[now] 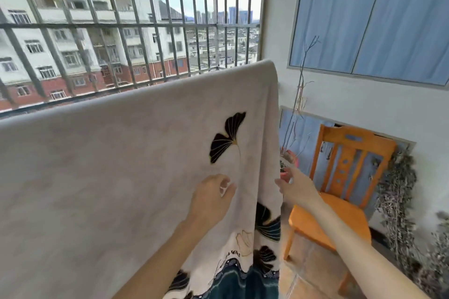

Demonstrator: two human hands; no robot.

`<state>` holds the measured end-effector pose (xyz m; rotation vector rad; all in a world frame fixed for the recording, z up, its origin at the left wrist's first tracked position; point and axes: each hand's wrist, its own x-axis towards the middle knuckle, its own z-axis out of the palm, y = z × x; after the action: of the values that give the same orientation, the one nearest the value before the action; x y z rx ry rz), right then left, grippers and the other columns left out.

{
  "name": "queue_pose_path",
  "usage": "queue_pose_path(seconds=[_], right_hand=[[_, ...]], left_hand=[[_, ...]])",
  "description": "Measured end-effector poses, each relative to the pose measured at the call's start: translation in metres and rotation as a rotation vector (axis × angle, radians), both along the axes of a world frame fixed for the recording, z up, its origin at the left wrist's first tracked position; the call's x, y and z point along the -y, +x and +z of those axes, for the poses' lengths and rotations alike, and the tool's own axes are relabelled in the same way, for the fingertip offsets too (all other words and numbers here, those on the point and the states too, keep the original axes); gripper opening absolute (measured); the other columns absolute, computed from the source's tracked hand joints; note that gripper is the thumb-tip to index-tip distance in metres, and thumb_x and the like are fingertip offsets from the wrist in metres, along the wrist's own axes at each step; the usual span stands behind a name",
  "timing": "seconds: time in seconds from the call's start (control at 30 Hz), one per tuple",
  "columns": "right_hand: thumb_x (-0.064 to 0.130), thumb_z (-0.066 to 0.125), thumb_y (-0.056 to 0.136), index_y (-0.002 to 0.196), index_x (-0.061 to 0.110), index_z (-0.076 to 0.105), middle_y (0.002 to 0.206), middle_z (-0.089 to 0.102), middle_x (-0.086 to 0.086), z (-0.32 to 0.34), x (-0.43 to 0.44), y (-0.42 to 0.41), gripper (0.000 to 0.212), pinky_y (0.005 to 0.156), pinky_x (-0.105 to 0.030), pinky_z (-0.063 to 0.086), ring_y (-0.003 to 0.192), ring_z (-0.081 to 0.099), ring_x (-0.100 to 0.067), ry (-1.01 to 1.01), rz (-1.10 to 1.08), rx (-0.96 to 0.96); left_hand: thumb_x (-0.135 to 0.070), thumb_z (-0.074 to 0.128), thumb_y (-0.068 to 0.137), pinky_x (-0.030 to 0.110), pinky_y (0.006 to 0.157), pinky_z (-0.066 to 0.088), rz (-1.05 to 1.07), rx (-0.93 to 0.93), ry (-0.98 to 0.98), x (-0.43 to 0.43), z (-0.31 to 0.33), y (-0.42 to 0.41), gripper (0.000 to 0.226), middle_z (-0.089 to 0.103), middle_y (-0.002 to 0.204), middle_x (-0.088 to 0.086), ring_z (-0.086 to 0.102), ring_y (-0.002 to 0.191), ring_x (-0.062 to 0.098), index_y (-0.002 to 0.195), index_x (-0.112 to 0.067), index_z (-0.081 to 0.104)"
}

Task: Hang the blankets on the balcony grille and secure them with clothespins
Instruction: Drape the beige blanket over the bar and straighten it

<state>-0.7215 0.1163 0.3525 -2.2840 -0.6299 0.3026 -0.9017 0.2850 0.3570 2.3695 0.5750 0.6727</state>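
Two bare hands at a blanket hung over the balcony rail.
The left hand (213, 195) pinches a small white object, fingers curled, against the blanket (121, 165); the right hand (295, 185) grips its side edge. Beyond stand an orange chair (340, 201) and the grille (121, 24).

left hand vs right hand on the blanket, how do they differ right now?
The left hand lies against the blanket face, fingers curled, pinching something small and white; the right hand sits at the blanket's side edge, fingers extended. The left is below the dark leaf print; the right is nearer the orange chair. Both are bare.
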Motion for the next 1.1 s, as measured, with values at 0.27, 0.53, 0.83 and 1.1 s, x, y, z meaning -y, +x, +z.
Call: queue_pose_path(seconds=[0.27, 0.53, 0.83, 1.1], right_hand=[[0.013, 0.059, 0.088, 0.108, 0.016, 0.068, 0.092, 0.071, -0.004, -0.018, -0.039, 0.109, 0.022, 0.078, -0.038, 0.054, 0.086, 0.07, -0.027, 0.135, 0.188, 0.087], [0.05, 0.06, 0.083, 0.114, 0.016, 0.062, 0.103, 0.063, 0.004, 0.005, -0.037, 0.159, 0.046, 0.084, -0.032, 0.049, 0.099, 0.062, -0.017, 0.14, 0.295, 0.065], [0.035, 0.052, 0.094, 0.108, 0.006, 0.059, 0.082, 0.053, -0.003, -0.003, -0.047, 0.17, 0.032, 0.064, -0.032, 0.039, 0.087, 0.063, -0.032, 0.102, 0.452, 0.281], [0.018, 0.042, 0.102, 0.086, 0.009, 0.056, 0.058, 0.053, 0.003, 0.078, -0.056, 0.157, 0.023, 0.044, -0.018, 0.034, 0.047, 0.049, -0.007, 0.657, 0.54, 0.344]], left_hand=[[-0.052, 0.047, 0.096, 0.028, 0.09, 0.049, 0.218, -0.292, -0.134, 0.047, -0.024, 0.115, 0.045, 0.064, 0.116, -0.002, 0.061, 0.102, 0.017, 0.117, -0.015, 0.063], [-0.043, 0.04, 0.102, 0.033, 0.079, 0.049, 0.528, -0.503, 0.111, 0.054, -0.004, 0.217, 0.042, 0.071, 0.106, 0.004, 0.067, 0.099, 0.025, 0.103, -0.011, 0.067], [-0.031, 0.045, 0.102, 0.037, 0.061, 0.05, 0.491, -0.301, 0.109, 0.055, 0.001, 0.188, 0.038, 0.063, 0.073, 0.008, 0.064, 0.073, 0.031, 0.066, -0.018, 0.042], [-0.023, 0.048, 0.097, 0.037, 0.049, 0.044, 0.577, 0.118, 0.367, 0.058, 0.103, 0.155, 0.035, 0.058, 0.058, -0.001, 0.053, 0.051, 0.017, 0.063, -0.018, 0.043]])
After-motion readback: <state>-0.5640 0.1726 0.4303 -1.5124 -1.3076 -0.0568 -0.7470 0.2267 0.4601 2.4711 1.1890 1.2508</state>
